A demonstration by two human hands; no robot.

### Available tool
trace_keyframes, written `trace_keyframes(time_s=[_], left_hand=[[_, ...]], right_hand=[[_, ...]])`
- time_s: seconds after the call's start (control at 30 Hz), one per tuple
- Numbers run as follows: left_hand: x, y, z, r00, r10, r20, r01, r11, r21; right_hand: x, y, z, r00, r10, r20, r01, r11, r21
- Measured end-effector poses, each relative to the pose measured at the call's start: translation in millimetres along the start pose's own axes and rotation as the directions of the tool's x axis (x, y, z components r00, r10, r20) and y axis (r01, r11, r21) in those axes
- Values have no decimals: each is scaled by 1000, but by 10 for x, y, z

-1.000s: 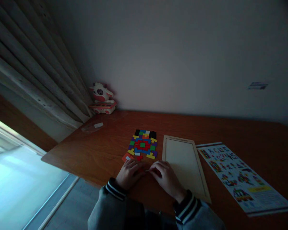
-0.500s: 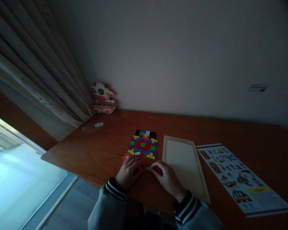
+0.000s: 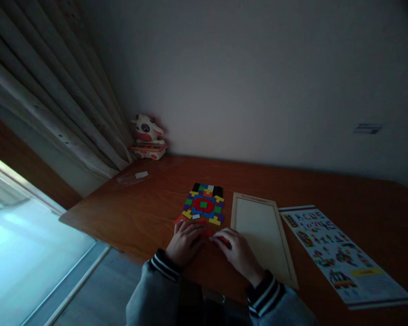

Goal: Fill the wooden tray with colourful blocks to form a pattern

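Note:
A mosaic of flat coloured blocks (image 3: pixel 203 204) lies on the brown table, red and green in the middle with blue, yellow, purple and black around. Just below it my left hand (image 3: pixel 185 240) rests over red blocks (image 3: pixel 206 232), its fingers bent together and partly covering them; what it grips is hidden. My right hand (image 3: pixel 236 251) pinches a red block (image 3: pixel 226 242) between thumb and fingers, close to the left hand's fingertips. A white block (image 3: pixel 196 217) sits at the mosaic's lower edge, and an orange block (image 3: pixel 180 219) shows beside the left hand.
Right of the mosaic lies a shallow wooden tray (image 3: pixel 282 226). Farther right is a printed pattern sheet (image 3: pixel 343 258). A toy cow with a keyboard (image 3: pixel 148 138) stands at the back left, near a clear plastic bag (image 3: pixel 129 179) on the table (image 3: pixel 149 203).
My right hand's fingertips have shifted slightly, and more of the red blocks shows between the hands. The whole view has moved a little.

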State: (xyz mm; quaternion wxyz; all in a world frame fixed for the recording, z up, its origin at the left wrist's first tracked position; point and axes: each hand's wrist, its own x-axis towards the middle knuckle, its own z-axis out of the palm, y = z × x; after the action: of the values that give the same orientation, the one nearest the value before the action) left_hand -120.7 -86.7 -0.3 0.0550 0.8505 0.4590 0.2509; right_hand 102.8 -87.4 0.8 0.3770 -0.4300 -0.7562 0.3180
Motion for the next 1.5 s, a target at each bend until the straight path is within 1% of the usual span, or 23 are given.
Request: trace_keyframes(time_s=[0.2,0.4,0.53,0.63,0.7,0.77,0.87,0.97,1.03,1.1,1.17,1.2,1.23,1.3,1.33,1.37,1.4,1.43,1.5], left_hand=[[-4,7,21,997,74,-34,-75,997,-20],[-36,-44,72,993,72,-93,-71,997,6],[-17,-38,53,999,21,-35,-22,999,-28],[54,-24,24,999,-31,28,33,997,-69],[130,-20,8,998,-30,61,36,994,-104],[221,-20,-5,996,4,91,10,988,-153],[357,-16,-35,987,49,156,-12,972,-233],[481,17,-97,972,69,224,-3,959,-282],[583,71,-137,969,69,238,7,952,-307],[732,157,-135,979,32,202,36,946,-322],[940,271,-53,989,-4,147,54,941,-334],[1062,333,23,993,-26,116,67,930,-361],[1187,394,119,994,-86,68,108,873,-475],[1417,497,347,988,-148,52,143,713,-686],[1508,534,462,984,-171,49,150,648,-746],[1577,557,566,984,-176,41,142,615,-775],[1621,568,652,985,-172,25,128,618,-776],[1644,568,715,986,-166,-4,106,647,-755],[1638,544,780,992,-112,-66,42,756,-653]], right_hand=[[-5,12,-1,1000,11,-12,-11,1000,26],[5,7,-4,998,41,-37,-37,994,100],[24,-4,-41,992,88,-96,-70,982,173],[43,10,-74,976,146,-159,-108,968,227],[56,13,-96,963,190,-192,-136,955,264],[65,-3,-134,954,220,-206,-153,942,298],[52,-44,-260,954,228,-193,-153,929,338],[-2,-36,-484,961,226,-161,-155,919,364],[-33,21,-668,961,241,-139,-174,911,373],[-24,115,-854,948,291,-126,-221,893,392],[47,229,-1019,930,337,-143,-253,874,414],[105,291,-1089,923,351,-159,-258,869,423],[174,355,-1149,916,359,-178,-254,864,436],[317,485,-1236,903,368,-222,-233,854,465],[379,551,-1263,897,372,-238,-225,849,478],[426,615,-1281,889,379,-255,-219,843,491],[454,676,-1289,881,389,-271,-215,837,503],[463,734,-1290,871,401,-285,-214,831,514],[436,832,-1276,852,425,-307,-215,818,534]])
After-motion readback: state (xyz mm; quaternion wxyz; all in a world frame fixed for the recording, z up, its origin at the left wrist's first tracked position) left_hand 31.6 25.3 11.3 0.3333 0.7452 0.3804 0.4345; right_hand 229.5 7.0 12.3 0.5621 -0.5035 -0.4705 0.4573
